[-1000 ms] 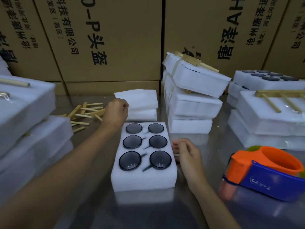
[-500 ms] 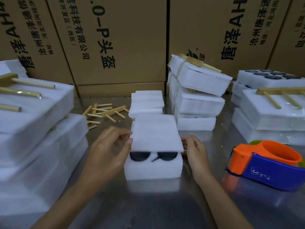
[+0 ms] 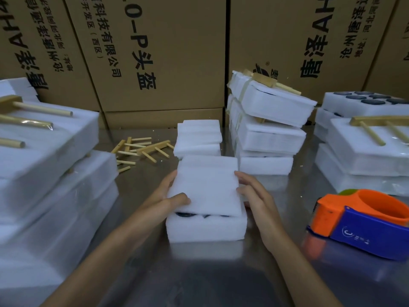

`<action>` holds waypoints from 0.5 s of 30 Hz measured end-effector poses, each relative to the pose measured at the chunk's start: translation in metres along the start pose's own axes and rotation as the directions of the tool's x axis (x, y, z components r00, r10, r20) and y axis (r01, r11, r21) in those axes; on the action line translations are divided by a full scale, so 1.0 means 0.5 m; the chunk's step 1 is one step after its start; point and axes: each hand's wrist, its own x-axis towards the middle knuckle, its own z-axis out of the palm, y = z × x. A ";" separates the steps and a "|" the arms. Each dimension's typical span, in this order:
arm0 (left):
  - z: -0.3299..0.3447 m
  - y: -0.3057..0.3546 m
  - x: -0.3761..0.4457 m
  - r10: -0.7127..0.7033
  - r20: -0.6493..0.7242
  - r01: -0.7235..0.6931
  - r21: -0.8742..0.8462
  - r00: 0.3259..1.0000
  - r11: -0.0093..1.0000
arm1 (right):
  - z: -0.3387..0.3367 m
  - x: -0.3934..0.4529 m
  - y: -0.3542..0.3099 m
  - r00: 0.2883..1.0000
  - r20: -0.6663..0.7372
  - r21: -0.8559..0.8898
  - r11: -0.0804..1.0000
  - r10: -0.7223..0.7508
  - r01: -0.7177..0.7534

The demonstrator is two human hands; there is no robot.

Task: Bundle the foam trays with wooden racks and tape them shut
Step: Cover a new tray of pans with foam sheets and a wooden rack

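My left hand (image 3: 170, 196) grips the left edge of the foam lid sheet (image 3: 207, 187), thumb curled on top; my right hand (image 3: 254, 196) presses nearly straight fingers against its right edge. The sheet lies on the foam tray (image 3: 205, 229), tilted, its near edge raised so dark round pieces (image 3: 186, 214) show in the tray's pockets — how many, I cannot tell. Just behind the tray sits a stack of spare foam sheets (image 3: 199, 136); left of that stack, loose wooden racks (image 3: 141, 149). Right of the tray, the orange-and-blue tape dispenser (image 3: 363, 222) and taped bundles (image 3: 270, 120) topped with racks. Cardboard cartons (image 3: 155, 52) behind read "头盔" and "有限公司". All rests on a shiny metal table (image 3: 199, 273) — more foam bundles far left.
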 end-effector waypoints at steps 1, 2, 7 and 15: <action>0.000 0.004 -0.009 -0.008 0.019 0.008 -0.014 1.000 1.000 | 0.001 -0.001 -0.001 1.000 0.019 0.008 1.000 0.007 -0.007; -0.001 0.006 -0.012 -0.019 0.004 0.019 -0.004 1.000 1.000 | 0.003 0.000 -0.001 0.999 0.032 0.008 1.000 0.016 -0.016; -0.035 0.015 0.130 0.015 -0.552 -0.013 0.008 0.834 1.000 | 0.005 0.006 -0.003 0.997 0.066 -0.024 0.999 0.043 -0.042; -0.134 -0.073 0.389 0.158 -0.627 0.397 0.646 0.763 0.652 | -0.006 0.014 0.007 0.989 0.151 -0.092 0.996 0.011 0.003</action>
